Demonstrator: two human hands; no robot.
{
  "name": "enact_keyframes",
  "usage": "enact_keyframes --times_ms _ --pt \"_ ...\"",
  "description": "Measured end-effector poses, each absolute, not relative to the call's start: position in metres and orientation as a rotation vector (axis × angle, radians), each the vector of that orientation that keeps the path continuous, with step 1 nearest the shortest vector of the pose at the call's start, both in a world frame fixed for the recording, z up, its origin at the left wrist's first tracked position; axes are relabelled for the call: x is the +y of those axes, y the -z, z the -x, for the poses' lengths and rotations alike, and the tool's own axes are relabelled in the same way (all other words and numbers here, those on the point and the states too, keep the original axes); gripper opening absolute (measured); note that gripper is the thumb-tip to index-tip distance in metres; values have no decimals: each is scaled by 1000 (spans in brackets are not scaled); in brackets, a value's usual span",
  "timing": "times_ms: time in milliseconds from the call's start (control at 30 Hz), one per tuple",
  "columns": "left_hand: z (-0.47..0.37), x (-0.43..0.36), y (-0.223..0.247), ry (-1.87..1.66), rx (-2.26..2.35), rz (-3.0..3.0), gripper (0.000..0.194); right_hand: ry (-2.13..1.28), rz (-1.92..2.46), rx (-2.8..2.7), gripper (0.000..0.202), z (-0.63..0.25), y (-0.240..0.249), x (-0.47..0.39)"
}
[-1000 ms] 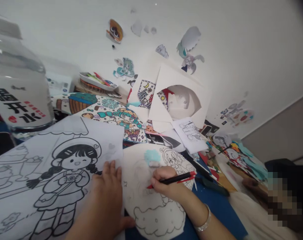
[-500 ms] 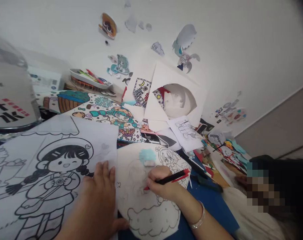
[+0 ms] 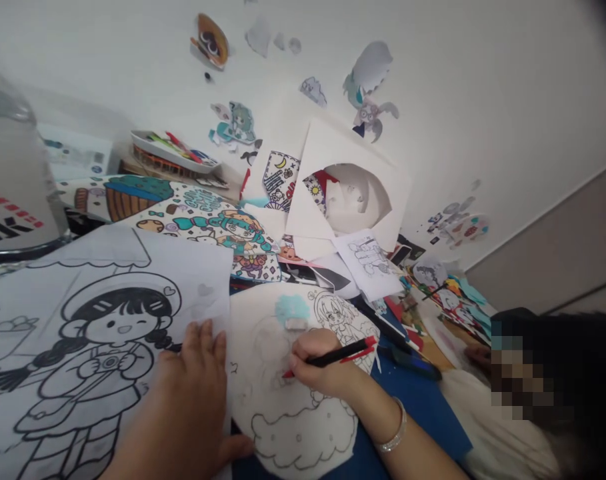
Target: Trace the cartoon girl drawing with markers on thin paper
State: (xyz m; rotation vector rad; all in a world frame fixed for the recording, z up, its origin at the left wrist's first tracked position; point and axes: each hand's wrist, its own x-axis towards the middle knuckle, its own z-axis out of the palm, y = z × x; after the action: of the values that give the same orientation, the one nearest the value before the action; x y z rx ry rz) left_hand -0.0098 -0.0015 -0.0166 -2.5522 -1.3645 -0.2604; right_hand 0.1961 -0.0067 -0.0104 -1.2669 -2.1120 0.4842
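From my distant seat I look through the head camera. The flat blue work surface lies under the rounded white paper, which is the thing being worked on and is my landmark. To the left of it is the large white sheet with a black-outlined cartoon figure in braids. Beyond it leans the white card with an oval hole. On the near left side, the left hand is spread on the large sheet and grasps nothing; whether its thumb touches the rounded paper, I cannot tell. Over the middle of the landmark, the right hand grips narrowly the slim black pen with red ends, its point at grey sketch lines. Near the landmark's far edge rests the small whitish block.
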Motion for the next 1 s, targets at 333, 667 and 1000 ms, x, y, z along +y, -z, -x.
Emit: enact_keyframes --times_ms 333,667,1000 --pt "9 1 23 214 -1359 2514 107 -516 1300 -2098 31 -196 12 -7" --pt "9 3 24 181 -1297 2511 105 -550 1259 -2093 30 -197 11 -7" --pt "7 1 19 108 -1281 2509 107 -565 1355 -2095 32 -198 11 -7"
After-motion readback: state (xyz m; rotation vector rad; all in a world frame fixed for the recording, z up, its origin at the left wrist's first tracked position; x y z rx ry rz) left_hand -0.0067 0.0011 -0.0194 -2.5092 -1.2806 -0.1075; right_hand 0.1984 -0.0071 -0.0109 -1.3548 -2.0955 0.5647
